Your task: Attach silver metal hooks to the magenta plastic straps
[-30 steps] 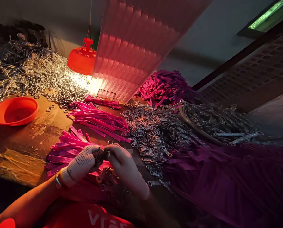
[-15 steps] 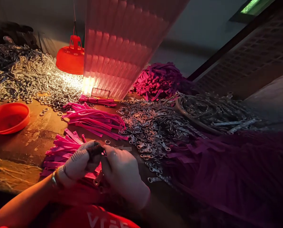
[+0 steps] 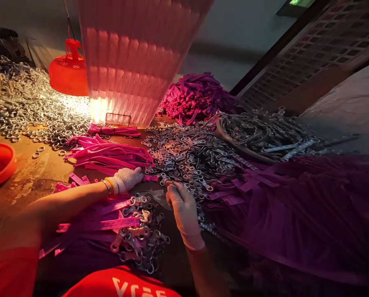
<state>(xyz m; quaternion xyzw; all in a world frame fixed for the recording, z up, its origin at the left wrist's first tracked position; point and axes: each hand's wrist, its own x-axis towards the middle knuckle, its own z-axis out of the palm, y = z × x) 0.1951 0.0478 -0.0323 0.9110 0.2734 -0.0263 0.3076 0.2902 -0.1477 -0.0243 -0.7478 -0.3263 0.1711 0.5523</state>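
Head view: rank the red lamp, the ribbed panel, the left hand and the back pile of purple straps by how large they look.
1. Ribbed panel
2. Back pile of purple straps
3. Red lamp, partly behind the panel
4. Left hand

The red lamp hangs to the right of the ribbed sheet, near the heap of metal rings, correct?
Not quite: the head view shows the red lamp hanging to the left of the ribbed sheet, near the heap of metal rings.
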